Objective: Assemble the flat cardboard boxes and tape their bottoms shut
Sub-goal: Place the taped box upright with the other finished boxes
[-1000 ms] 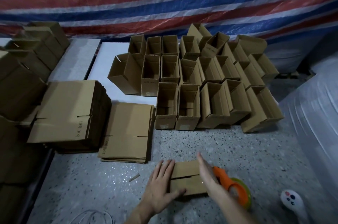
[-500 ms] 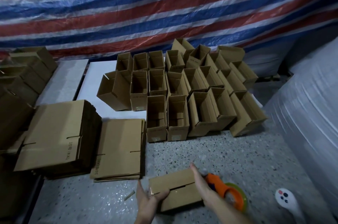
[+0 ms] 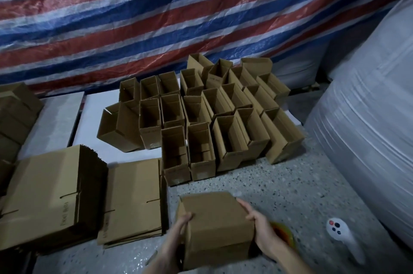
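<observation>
The left hand [image 3: 183,223] grips the left edge of a small brown cardboard box [image 3: 215,222], held over the speckled grey floor [image 3: 279,186]. The right hand [image 3: 260,225] clasps its right side. Light but easily dented, it looks best held by the stiff corner folds, not the thin panels.

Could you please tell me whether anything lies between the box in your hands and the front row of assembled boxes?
Nothing visible does: only bare speckled floor separates the held box from the assembled boxes. The flat cardboard stack lies off to the left, the tape dispenser to the right.
</observation>
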Demonstrator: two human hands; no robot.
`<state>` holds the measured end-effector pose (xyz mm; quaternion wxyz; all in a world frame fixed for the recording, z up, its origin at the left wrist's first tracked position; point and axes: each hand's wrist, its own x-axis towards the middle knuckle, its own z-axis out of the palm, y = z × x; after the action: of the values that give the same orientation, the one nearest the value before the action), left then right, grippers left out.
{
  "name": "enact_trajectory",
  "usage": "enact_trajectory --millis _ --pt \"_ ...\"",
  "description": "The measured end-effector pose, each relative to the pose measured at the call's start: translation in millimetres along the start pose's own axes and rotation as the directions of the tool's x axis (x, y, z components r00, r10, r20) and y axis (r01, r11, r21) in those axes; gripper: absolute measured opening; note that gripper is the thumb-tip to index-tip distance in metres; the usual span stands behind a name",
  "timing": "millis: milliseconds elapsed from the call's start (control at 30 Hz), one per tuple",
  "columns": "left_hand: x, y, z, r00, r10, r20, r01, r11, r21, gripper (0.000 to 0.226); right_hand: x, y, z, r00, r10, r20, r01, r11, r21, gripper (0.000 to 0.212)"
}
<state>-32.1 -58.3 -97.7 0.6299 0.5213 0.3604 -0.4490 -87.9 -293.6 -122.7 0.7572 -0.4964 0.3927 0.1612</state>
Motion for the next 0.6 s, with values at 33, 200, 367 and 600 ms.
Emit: enact_trajectory --millis 33,200,367,600 --pt "-5 3 7 1.0 0.014 -0.024 -0.014 1.0 0.026 0.1 -5 -7 -2 0.999 -0.042 0.023 0.043 0.999 -0.031 0.052" --pt "-7 15 51 0.953 0.3 -0.037 -0.289 0.94 0.183 0.136 -21 -41 -23 0.975 -0.207 -0.084 0.149 0.884 -0.444 0.042" --pt "-9 16 124 0.712 0.692 0.117 -0.692 0.664 0.282 0.112 -42 -81 -19 0.891 -0.43 -0.142 0.239 0.713 -0.66 0.078" --pt "-12 22 202 0.358 0.899 0.252 -0.855 0.208 0.474 0.125 -60 -136 -35 0.763 -0.626 -0.164 0.446 0.692 -0.567 0.112"
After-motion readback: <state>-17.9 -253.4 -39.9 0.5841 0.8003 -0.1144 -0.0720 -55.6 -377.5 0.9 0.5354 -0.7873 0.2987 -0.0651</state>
